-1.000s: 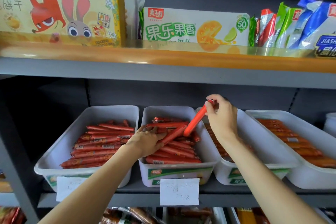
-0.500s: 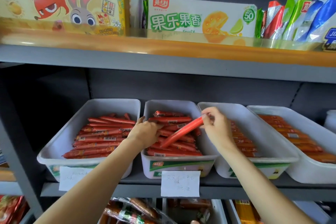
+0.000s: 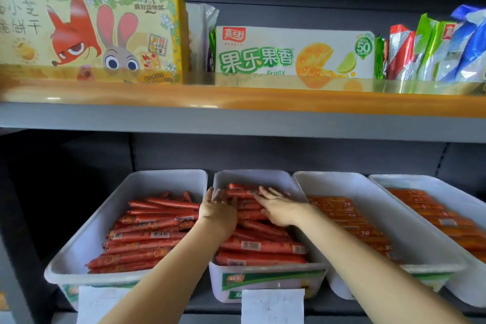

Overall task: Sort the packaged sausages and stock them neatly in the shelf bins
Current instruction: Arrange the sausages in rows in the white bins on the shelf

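Several white plastic bins stand side by side on the grey shelf. The second bin [image 3: 263, 176] holds a pile of red packaged sausages [image 3: 260, 246]. Both my hands are inside it, toward its back. My left hand [image 3: 218, 209] lies flat on the sausages by the bin's left wall. My right hand [image 3: 276, 206] rests on the pile with straight fingers pointing left. The left bin [image 3: 163, 179] holds more red sausages [image 3: 150, 231]. The third bin [image 3: 328, 181] and fourth bin [image 3: 410, 184] hold orange sausages [image 3: 349, 221].
White paper price labels [image 3: 272, 305] hang at the shelf's front edge. The shelf above, with an orange front rail [image 3: 236, 97], carries a yellow cartoon biscuit box [image 3: 92, 34], a white fruit-cracker box [image 3: 292, 52] and foil snack packs [image 3: 431, 52].
My right hand laid down the red sausage that it held over the second bin. Both hands now lie flat on the pile, further back. The view has tilted upward.
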### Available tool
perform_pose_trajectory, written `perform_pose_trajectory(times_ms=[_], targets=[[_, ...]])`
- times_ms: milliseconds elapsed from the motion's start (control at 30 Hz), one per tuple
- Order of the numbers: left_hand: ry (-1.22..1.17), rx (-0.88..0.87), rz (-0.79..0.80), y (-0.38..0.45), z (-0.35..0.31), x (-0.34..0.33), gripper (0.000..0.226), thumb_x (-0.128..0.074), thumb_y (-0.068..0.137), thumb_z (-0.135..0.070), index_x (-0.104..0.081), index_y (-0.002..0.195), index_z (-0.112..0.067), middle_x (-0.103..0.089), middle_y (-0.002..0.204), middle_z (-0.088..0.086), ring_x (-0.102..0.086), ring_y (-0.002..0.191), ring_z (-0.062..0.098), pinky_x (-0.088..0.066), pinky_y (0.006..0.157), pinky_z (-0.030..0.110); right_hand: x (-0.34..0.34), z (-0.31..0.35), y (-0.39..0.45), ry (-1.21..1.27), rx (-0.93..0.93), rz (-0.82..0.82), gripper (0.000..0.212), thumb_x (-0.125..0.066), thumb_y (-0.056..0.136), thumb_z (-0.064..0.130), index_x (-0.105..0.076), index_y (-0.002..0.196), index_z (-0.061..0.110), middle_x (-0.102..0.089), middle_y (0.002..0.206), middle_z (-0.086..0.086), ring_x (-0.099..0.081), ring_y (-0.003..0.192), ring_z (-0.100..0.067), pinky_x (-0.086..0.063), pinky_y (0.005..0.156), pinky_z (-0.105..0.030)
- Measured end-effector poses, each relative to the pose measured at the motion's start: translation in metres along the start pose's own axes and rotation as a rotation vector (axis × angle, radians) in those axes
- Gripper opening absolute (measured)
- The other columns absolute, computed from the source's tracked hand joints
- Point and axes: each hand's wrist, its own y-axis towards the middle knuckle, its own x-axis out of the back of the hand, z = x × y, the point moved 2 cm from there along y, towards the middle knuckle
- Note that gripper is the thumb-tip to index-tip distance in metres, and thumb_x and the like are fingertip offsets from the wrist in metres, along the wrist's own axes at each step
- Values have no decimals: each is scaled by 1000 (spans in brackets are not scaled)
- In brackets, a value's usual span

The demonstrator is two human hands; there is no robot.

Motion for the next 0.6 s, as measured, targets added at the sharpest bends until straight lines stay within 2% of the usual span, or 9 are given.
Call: perform_pose_trajectory(times_ms=[133, 233, 367, 500, 533, 600], targets=[[-88, 51, -71, 8, -1, -6, 54, -21, 98, -14, -8, 151, -11, -10, 157, 11, -5, 146, 26, 6, 118, 45, -4, -1, 28, 67, -101, -30, 59, -26, 102, 17, 4, 151, 26, 10, 159, 0, 5, 147, -23, 0, 119, -41], [-191, 29, -130, 6, 2, -9, 52, -24, 95, -13, -25, 147, -14, -25, 153, 8, -19, 143, 22, 6, 117, 42, -3, -7, 31, 119, -27, -3, 57, -27, 103, 20, 0, 151, 32, 8, 159, 1, -1, 147, -21, -4, 120, -37], [-233, 12, -153, 9, 1, -11, 55, -23, 97, -17, -10, 150, -10, -13, 157, 9, -7, 146, 22, 6, 116, 42, -1, -21, 20, 129, 132, -54, 56, -32, 99, 3, -19, 150, 24, -6, 159, 1, -12, 146, -18, -10, 118, -29], [-198, -10, -116, 7, 0, -11, 55, -22, 99, -24, -11, 150, -10, -13, 157, 9, -9, 146, 23, 3, 118, 42, -1, -14, 21, 138, 88, -49, 67, -36, 94, -4, -12, 152, 21, -2, 160, 1, -16, 145, -20, -17, 117, -30], [-198, -15, -114, 8, 0, -11, 55, -23, 98, -24, -12, 150, -9, -17, 156, 9, -14, 145, 22, 2, 118, 41, 0, -9, 20, 186, 69, -64, 65, -37, 95, -1, -13, 152, 20, -6, 160, -1, -18, 144, -22, -19, 116, -30], [-210, -19, -115, 9, 0, -11, 54, -24, 98, -24, -16, 149, -9, -23, 154, 8, -23, 142, 21, 0, 117, 41, 6, -4, 23, 343, 53, -106, 52, -40, 98, 10, -26, 148, 13, -28, 153, -6, -30, 139, -25, -23, 110, -28]])
